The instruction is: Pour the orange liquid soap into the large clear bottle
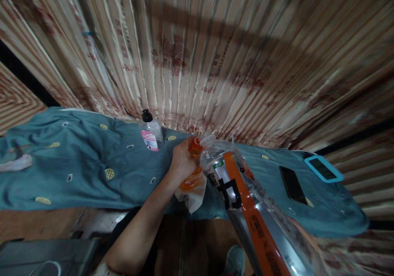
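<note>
My left hand (182, 161) is closed around an orange-and-white plastic packet (189, 190), whose crumpled lower end hangs below my fingers. Just right of it, a large clear plastic bottle (246, 210) with a silver-and-orange label is held tilted, its neck up beside the top of the packet. Whether the bottle neck touches the packet, I cannot tell. My right hand (303, 231) is mostly hidden behind the bottle, with only a strip of skin showing along its right side; it supports the bottle from there.
A teal patterned cloth (89, 161) covers the long surface. On it stand a black-capped bottle with a pink label (150, 134), a dark phone (293, 185) and a blue-framed digital timer (324, 169). Pleated curtain (197, 62) hangs behind. A grey stool-like object (46, 257) is lower left.
</note>
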`<act>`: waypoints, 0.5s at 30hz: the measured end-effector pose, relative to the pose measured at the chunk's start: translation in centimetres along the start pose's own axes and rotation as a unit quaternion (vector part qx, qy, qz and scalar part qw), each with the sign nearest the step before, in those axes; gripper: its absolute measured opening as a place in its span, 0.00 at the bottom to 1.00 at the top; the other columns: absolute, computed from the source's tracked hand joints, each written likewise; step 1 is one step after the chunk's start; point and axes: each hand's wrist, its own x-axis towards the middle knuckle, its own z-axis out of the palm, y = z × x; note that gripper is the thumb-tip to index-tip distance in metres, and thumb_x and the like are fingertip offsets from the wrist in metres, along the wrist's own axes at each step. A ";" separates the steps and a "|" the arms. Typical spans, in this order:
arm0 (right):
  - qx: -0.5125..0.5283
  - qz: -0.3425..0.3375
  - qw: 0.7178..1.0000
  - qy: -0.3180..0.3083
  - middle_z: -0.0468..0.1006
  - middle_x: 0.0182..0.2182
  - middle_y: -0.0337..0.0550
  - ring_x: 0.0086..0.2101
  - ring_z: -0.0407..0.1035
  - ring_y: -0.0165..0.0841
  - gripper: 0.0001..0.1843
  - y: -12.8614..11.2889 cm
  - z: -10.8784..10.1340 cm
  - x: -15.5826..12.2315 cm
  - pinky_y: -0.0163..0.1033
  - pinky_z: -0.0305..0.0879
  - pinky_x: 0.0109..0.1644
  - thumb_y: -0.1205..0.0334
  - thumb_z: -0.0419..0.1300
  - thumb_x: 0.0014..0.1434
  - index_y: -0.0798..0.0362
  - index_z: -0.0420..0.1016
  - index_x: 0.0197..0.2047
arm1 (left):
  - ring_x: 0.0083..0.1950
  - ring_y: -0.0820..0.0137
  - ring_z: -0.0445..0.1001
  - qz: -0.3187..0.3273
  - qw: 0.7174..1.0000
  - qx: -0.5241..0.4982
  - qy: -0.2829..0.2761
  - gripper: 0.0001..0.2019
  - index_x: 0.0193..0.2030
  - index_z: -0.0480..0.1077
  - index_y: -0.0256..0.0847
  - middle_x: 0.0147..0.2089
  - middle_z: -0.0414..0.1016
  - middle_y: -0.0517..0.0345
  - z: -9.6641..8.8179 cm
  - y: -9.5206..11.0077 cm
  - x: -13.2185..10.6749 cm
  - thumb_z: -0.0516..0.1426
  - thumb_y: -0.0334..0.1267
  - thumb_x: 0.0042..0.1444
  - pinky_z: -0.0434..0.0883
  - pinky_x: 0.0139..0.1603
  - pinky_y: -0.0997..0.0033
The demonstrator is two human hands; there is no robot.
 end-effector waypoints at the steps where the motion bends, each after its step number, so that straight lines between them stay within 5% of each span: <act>1: 0.005 0.007 1.000 -0.017 0.77 0.47 0.47 0.45 0.74 0.41 0.23 1.0 -0.1 0.1 0.51 0.76 0.49 0.44 0.62 0.69 0.52 0.74 0.58 | 0.38 0.64 0.83 -0.003 1.000 0.000 -0.001 0.09 0.41 0.78 0.41 0.38 0.86 0.56 0.0 0.0 0.0 0.65 0.34 0.53 0.74 0.41 0.70; 6: 0.028 0.034 0.996 -0.076 0.80 0.42 0.46 0.39 0.76 0.38 0.19 3.6 -0.5 -0.7 0.45 0.76 0.42 0.45 0.62 0.70 0.52 0.78 0.52 | 0.39 0.64 0.82 -0.011 1.000 -0.005 -0.006 0.08 0.41 0.78 0.41 0.39 0.86 0.56 -0.1 0.0 0.0 0.65 0.34 0.52 0.74 0.40 0.70; 11: 0.043 0.059 0.994 -0.076 0.81 0.44 0.47 0.41 0.77 0.40 0.22 3.3 -0.2 -1.3 0.48 0.77 0.44 0.45 0.63 0.69 0.52 0.77 0.56 | 0.39 0.64 0.82 -0.008 1.000 -0.007 -0.003 0.07 0.40 0.77 0.40 0.38 0.85 0.56 -0.1 -0.2 0.0 0.65 0.33 0.53 0.74 0.40 0.70; 15: 0.045 0.070 0.995 -0.061 0.80 0.40 0.46 0.38 0.77 0.38 0.21 2.8 0.2 -0.8 0.46 0.78 0.40 0.44 0.61 0.70 0.54 0.78 0.50 | 0.39 0.64 0.82 -0.006 1.000 -0.018 -0.002 0.07 0.41 0.77 0.41 0.38 0.85 0.56 -0.2 -0.4 0.0 0.65 0.35 0.54 0.75 0.42 0.69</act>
